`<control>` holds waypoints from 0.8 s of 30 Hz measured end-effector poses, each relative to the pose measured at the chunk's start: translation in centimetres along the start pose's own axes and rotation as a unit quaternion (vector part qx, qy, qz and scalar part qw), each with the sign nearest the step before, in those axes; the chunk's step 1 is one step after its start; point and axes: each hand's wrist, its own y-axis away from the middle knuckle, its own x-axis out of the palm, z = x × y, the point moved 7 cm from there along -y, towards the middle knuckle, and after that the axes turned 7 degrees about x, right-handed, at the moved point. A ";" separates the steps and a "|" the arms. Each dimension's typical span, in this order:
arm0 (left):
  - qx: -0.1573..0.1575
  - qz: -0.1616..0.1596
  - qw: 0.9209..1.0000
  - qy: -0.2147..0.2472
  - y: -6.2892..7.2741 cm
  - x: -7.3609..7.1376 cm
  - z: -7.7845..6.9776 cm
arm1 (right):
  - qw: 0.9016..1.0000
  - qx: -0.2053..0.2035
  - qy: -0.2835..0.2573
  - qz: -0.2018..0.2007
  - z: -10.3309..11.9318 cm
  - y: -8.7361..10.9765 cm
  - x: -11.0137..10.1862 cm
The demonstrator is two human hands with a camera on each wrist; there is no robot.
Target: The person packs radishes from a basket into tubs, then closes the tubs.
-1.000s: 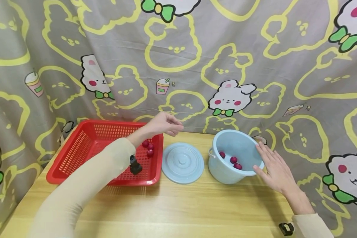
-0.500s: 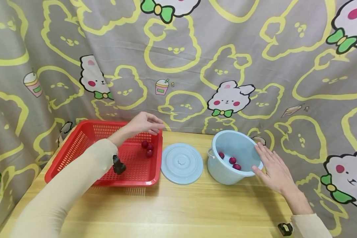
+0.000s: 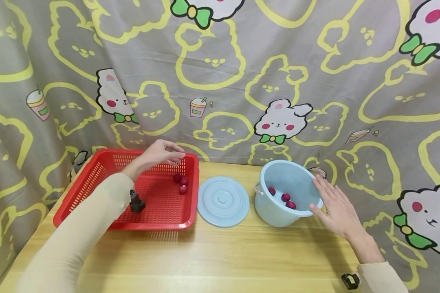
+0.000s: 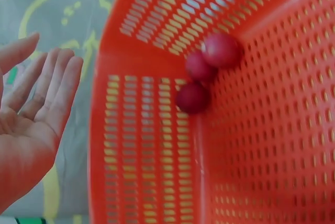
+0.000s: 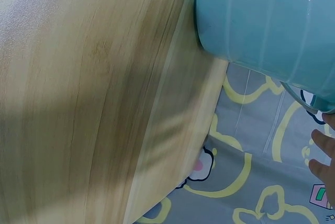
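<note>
My left hand (image 3: 162,153) hovers over the back of the red plastic basket (image 3: 161,225), holding nothing, its fingers loosely extended. In the left wrist view that hand (image 4: 36,114) shows an empty palm beside the basket wall (image 4: 149,145). Inside the basket's right end three round dark-red fruits (image 3: 183,189) lie clustered in the corner. My right hand (image 3: 337,207) rests with straight fingers on the right rim of a light blue bucket (image 3: 278,215), which leans slightly. At the bucket's bottom sit three more dark-red fruits (image 3: 285,197).
A round light blue lid (image 3: 223,201) lies on the wooden table (image 3: 220,256) between basket and bucket. Behind the table hangs a grey patterned curtain (image 3: 220,93). The bucket's handle (image 3: 258,188) hangs at its left side.
My left hand has moved left, from above the lid's far side back over the basket. The right hand stays at the bucket's rim, and the fruits have not moved.
</note>
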 end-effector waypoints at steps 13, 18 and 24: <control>-0.030 0.018 0.999 -0.012 0.8 -1.2 3.8 | 1.000 0.003 0.005 0.003 0.0 -0.1 0.0; -0.025 0.028 0.999 -0.002 0.8 -1.1 5.0 | 1.000 0.001 0.005 0.001 0.2 -0.1 -0.1; -0.036 0.036 0.999 0.005 0.7 -0.9 6.4 | 1.000 -0.001 0.006 0.000 0.2 -0.1 -0.2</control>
